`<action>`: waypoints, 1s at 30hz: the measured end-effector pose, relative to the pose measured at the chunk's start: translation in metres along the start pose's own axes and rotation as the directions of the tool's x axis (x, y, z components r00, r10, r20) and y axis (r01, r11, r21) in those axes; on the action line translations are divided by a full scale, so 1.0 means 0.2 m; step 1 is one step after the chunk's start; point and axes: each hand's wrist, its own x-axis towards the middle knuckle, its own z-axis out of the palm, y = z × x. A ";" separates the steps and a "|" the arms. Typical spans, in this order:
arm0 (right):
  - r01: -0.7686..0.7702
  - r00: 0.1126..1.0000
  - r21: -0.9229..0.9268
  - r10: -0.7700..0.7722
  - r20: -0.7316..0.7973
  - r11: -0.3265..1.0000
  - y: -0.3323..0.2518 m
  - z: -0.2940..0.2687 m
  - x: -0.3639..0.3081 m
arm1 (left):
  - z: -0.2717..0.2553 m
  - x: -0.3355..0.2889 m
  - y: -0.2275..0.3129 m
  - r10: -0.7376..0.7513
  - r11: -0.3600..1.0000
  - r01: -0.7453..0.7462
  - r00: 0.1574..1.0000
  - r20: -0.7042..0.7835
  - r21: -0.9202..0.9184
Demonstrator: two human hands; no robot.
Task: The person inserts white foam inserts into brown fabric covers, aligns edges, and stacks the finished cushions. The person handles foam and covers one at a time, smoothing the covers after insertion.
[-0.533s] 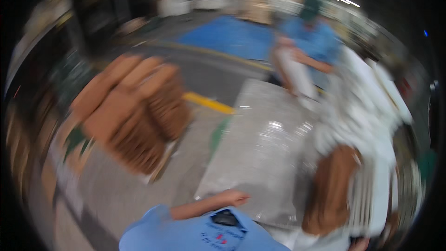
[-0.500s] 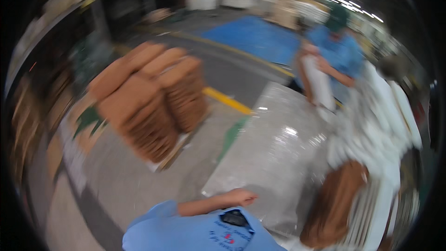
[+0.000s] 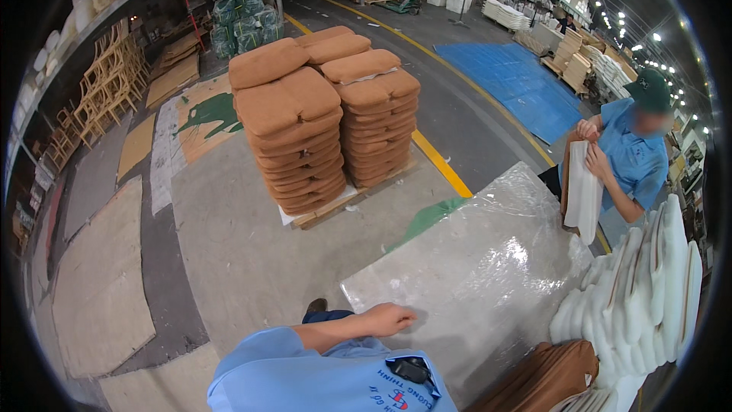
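Observation:
My left hand (image 3: 391,319) is over the near left part of a table covered in clear plastic (image 3: 465,259). Its fingers are curled closed, and nothing shows in them. I cannot make out whether it touches the plastic. My right hand is out of view. Near the table's right side lies a pile of brown fabric covers (image 3: 545,378). Behind it rises a stack of white foam pads (image 3: 633,282). Across the table a co-worker (image 3: 637,145) in a blue shirt and green cap holds a white pad (image 3: 583,191) with brown fabric along it.
Brown cushions (image 3: 297,130) stand in tall stacks on a low wooden pallet (image 3: 320,214) to the left of the table. Cardboard sheets (image 3: 107,275) lie on the floor at far left, near wooden chair frames (image 3: 103,76). A blue sheet (image 3: 511,84) covers floor beyond the yellow line.
The view has turned right and steadied, so the cushion stacks sit farther right and look sharper. My left hand stays curled by the table. The co-worker still holds the white pad.

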 end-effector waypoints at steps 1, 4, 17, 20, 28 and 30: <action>0.000 1.000 0.008 0.001 -0.008 1.000 0.01 -0.02 0.00 | 0.00 0.03 0.02 0.010 1.000 -0.010 1.000 0.003 -0.003; -0.015 0.999 0.037 0.017 -0.042 0.999 0.02 -0.08 -0.04 | -0.02 0.09 0.05 0.040 0.999 -0.040 0.999 0.010 -0.012; 0.055 0.896 0.561 0.208 -0.393 0.826 0.31 -0.88 -0.93 | -0.24 0.25 0.02 0.256 0.966 -0.242 0.937 0.239 -0.090; 0.098 0.866 0.723 0.300 -0.401 0.684 0.40 -1.03 -1.34 | -0.39 0.26 -0.08 0.172 0.969 -0.116 0.949 0.263 -0.217; -0.093 0.877 0.937 0.473 -0.083 0.338 0.60 -0.29 -2.27 | -0.81 0.65 -0.09 0.049 0.844 0.204 0.892 0.449 -0.497; -0.178 0.917 0.942 0.396 0.054 0.284 0.55 0.01 -2.43 | -0.87 0.77 -0.09 -0.088 0.760 0.371 0.872 0.481 -0.534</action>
